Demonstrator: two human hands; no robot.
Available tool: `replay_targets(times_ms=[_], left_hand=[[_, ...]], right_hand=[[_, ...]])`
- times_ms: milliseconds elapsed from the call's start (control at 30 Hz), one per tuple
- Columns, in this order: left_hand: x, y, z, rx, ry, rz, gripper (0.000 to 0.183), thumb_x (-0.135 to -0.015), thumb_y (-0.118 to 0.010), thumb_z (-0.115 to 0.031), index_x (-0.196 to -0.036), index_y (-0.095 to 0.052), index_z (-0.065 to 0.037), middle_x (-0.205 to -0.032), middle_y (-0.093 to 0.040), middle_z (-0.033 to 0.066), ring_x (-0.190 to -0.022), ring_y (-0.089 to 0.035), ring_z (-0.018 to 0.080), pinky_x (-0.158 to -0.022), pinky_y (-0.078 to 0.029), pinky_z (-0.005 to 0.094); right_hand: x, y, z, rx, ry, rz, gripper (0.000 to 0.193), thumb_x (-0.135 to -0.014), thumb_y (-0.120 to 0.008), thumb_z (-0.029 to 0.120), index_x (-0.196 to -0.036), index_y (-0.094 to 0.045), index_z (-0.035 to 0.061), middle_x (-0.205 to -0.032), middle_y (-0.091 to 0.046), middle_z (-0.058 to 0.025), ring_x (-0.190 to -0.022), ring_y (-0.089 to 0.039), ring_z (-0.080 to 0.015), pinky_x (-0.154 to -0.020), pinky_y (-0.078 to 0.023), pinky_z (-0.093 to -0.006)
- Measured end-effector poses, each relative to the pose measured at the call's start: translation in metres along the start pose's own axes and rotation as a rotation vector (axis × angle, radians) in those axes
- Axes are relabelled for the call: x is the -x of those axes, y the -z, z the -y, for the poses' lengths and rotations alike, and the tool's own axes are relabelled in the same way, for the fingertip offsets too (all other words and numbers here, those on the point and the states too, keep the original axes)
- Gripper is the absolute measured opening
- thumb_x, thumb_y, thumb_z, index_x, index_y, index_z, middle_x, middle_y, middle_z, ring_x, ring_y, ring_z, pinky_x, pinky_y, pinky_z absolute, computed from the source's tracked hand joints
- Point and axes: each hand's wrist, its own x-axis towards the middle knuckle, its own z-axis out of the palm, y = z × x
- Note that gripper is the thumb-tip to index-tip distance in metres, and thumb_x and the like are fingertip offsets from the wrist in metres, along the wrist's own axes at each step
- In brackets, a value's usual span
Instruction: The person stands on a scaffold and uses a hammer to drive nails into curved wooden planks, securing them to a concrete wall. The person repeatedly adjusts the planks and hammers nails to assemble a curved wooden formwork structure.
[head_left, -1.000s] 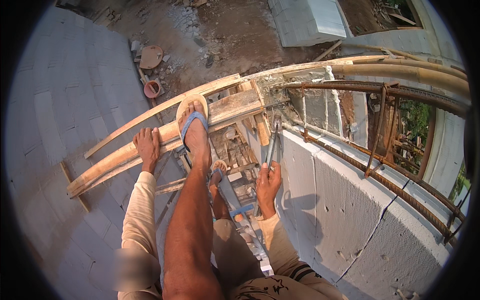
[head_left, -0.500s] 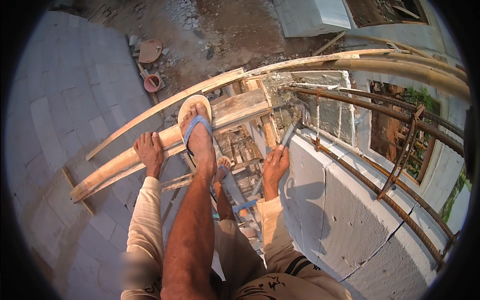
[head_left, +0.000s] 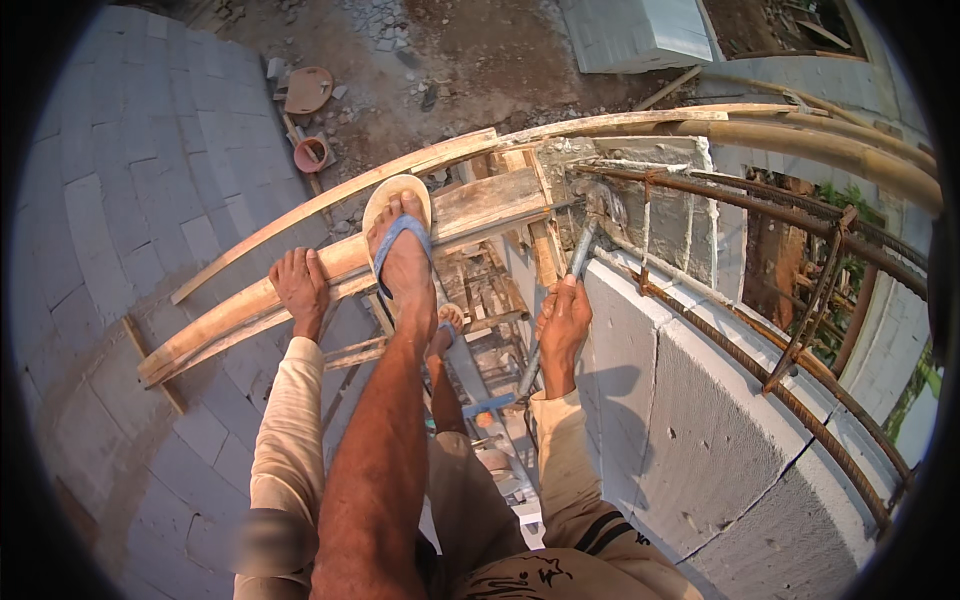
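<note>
- Grey block walls fill the view: one wall drops away on the left to bare dirt ground far below, and a second block wall rises on the right, with its top course near the person's right hand.
- Bamboo poles and planks form a scaffold that arcs from the lower left up to the right; it is the only footing visible up here.
- Rusty steel bars run along the top of the right wall, tied into a long cage. No casing boards or concrete show around them, so the work on this wall top looks unfinished, as far as can be judged.
- A bare leg in a blue-strapped sandal rests on the scaffold's planks.
- The left hand is closed around the edge of the bamboo scaffold, fingers wrapped over it.
- The right hand is clenched around a grey metal bar, whose upper end meets the wall top beside the steel cage.
- An orange bucket and a round tray lie on the ground below.
</note>
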Motion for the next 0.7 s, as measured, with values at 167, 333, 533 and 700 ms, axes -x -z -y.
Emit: replay_targets(times_ms=[167, 333, 533, 700], left_hand=[[0.001, -0.001, 0.000, -0.011, -0.001, 0.003, 0.028, -0.113, -0.050, -0.026, -0.105, -0.067, -0.006, -0.100, -0.065, 0.0116, -0.102, -0.061, 0.0324, -0.105, -0.040, 0.0463], [0.002, -0.001, 0.000, -0.009, 0.000, -0.005, 0.029, -0.113, -0.050, -0.026, -0.105, -0.068, -0.005, -0.101, -0.065, 0.0118, -0.104, -0.062, 0.0323, -0.105, -0.040, 0.0463], [0.002, -0.005, 0.002, -0.009, -0.011, -0.036, 0.029, -0.113, -0.050, -0.026, -0.108, -0.069, -0.004, -0.104, -0.067, 0.0119, -0.106, -0.062, 0.0324, -0.107, -0.040, 0.0456], [0.003, -0.006, 0.004, 0.004, 0.011, 0.030, 0.035, -0.114, -0.045, -0.028, -0.109, -0.068, -0.002, -0.106, -0.066, 0.0144, -0.108, -0.060, 0.0346, -0.108, -0.038, 0.0473]], right_hand=[[-0.007, 0.000, -0.008, 0.112, 0.151, -0.039, 0.041, -0.119, -0.050, 0.036, -0.092, -0.053, 0.0046, -0.068, -0.047, 0.0006, -0.054, -0.043, -0.0079, -0.047, -0.035, -0.0284], [-0.010, -0.004, -0.029, 0.034, 0.234, -0.149, 0.041, -0.117, -0.053, 0.043, -0.092, -0.050, 0.0113, -0.067, -0.042, 0.0049, -0.050, -0.037, -0.0045, -0.042, -0.030, -0.0248], [-0.022, -0.004, -0.048, 0.252, 0.228, -0.184, 0.046, -0.118, -0.048, 0.036, -0.095, -0.055, -0.0030, -0.070, -0.053, -0.0172, -0.065, -0.055, -0.0335, -0.066, -0.043, -0.0498], [-0.019, -0.014, -0.048, 0.475, 0.420, -0.217, 0.045, -0.117, -0.053, 0.037, -0.090, -0.054, 0.0018, -0.067, -0.051, -0.0059, -0.057, -0.051, -0.0172, -0.056, -0.042, -0.0407]])
